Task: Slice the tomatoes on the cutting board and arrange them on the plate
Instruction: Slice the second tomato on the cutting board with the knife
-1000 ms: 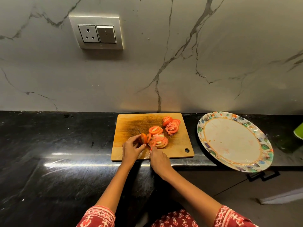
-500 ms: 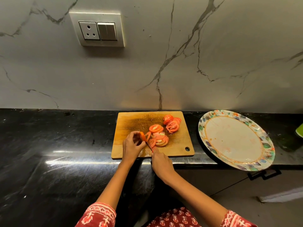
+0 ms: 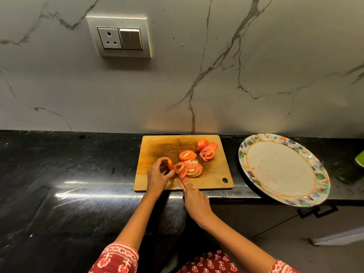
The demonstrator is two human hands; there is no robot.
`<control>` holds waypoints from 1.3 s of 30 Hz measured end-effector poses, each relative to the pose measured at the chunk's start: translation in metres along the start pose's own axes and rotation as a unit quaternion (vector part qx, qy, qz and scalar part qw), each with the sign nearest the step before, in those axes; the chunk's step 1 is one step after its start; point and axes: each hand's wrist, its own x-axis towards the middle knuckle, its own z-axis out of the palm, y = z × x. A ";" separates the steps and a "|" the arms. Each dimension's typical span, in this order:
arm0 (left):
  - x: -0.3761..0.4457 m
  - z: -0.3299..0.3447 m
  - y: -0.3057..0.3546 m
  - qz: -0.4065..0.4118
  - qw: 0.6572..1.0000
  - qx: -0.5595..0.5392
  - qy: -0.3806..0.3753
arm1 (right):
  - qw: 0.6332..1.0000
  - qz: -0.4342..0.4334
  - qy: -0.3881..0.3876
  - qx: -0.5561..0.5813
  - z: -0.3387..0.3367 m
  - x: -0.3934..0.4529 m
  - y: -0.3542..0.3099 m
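- On the black stone counter (image 3: 59, 174), the wooden cutting board (image 3: 155, 146) lies against the marble wall; one board, one plate, no whole tomato in sight.
- The left hand (image 3: 158, 175) curls its fingers round the tomato end piece (image 3: 170, 164), pinching it upright on the board's near left part.
- The knife (image 3: 179, 176) runs its thin blade just beside that piece; the right hand (image 3: 196, 202) grips the handle at the board's near edge, fingers closed round it.
- To finish this cut well, I would keep the left fingertips tucked back from the blade, since the piece is now small, and saw lightly rather than press, so the soft flesh is not crushed.
- Two heaps of slices lie to the right: the near slice pile (image 3: 189, 166) touching the blade side, and the far slice pile (image 3: 206, 150) toward the board's back right. The overlapping slices cannot be counted exactly.
- The patterned plate (image 3: 244, 154) sits well right, overhanging the counter edge, holding no slices; arranging is not yet begun.
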 end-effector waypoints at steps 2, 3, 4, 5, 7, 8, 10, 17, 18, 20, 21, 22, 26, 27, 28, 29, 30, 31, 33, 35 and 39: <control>0.000 0.000 0.000 0.008 1.000 0.012 -0.007 | 1.000 0.009 -0.006 0.017 -0.003 0.004 -0.002; 0.000 0.000 0.000 0.012 1.000 0.019 -0.008 | 1.000 0.014 -0.011 0.026 -0.004 0.008 -0.005; -0.001 0.000 0.000 0.014 1.000 0.020 -0.008 | 0.999 0.018 -0.012 0.032 -0.005 0.012 -0.008; -0.003 -0.001 0.001 0.012 1.000 0.013 -0.005 | 0.999 0.018 -0.011 0.036 -0.006 0.013 -0.010; -0.005 -0.003 0.003 -0.004 1.000 -0.010 0.007 | 0.999 0.014 -0.009 0.042 -0.005 0.011 -0.011; -0.005 -0.005 0.003 -0.013 1.000 -0.021 0.016 | 0.999 0.011 -0.011 0.039 -0.002 0.006 -0.007; -0.003 -0.009 0.004 -0.022 0.999 -0.031 0.029 | 1.000 0.003 -0.009 0.009 0.002 -0.005 0.004; 0.008 -0.012 0.000 -0.010 1.000 -0.004 -0.016 | 0.992 0.005 0.035 0.118 -0.005 -0.004 0.009; 0.009 -0.011 0.000 -0.008 1.000 0.000 -0.019 | 0.989 -0.002 0.053 0.136 -0.009 -0.001 0.007; 0.010 -0.010 0.000 -0.004 1.000 0.009 -0.024 | 0.983 -0.017 0.072 0.167 -0.018 0.003 0.005; 0.010 -0.010 0.000 -0.001 0.999 0.013 -0.029 | 0.981 -0.021 0.072 0.177 -0.021 0.004 0.003; 0.010 -0.009 0.000 0.001 0.999 0.017 -0.034 | 0.980 -0.021 0.070 0.184 -0.024 0.005 0.001; 0.009 -0.007 0.000 0.009 0.999 0.035 -0.035 | 0.980 -0.015 0.058 0.189 -0.025 0.007 -0.005; 0.008 -0.006 0.000 0.011 0.999 0.038 -0.034 | 0.980 -0.012 0.057 0.188 -0.025 0.007 -0.006; 0.008 -0.006 0.001 0.013 0.999 0.042 -0.031 | 0.980 -0.011 0.057 0.189 -0.025 0.007 -0.006; 0.007 -0.006 0.002 0.015 0.998 0.047 -0.026 | 0.980 -0.010 0.057 0.189 -0.026 0.007 -0.006; 0.007 -0.006 0.004 0.020 0.998 0.053 -0.021 | 0.980 -0.011 0.057 0.188 -0.026 0.007 -0.006; 0.007 -0.006 0.005 0.026 0.998 0.062 -0.016 | 0.981 -0.011 0.055 0.186 -0.027 0.007 -0.006; 0.006 -0.005 0.007 0.033 0.997 0.067 -0.011 | 0.981 -0.009 0.050 0.186 -0.028 0.007 -0.007; 0.006 -0.004 0.007 0.025 0.998 0.055 -0.011 | 0.980 -0.005 0.046 0.194 -0.029 0.008 -0.007; 0.007 -0.005 0.007 0.006 0.999 0.031 -0.016 | 0.979 -0.006 0.052 0.199 -0.029 0.008 -0.005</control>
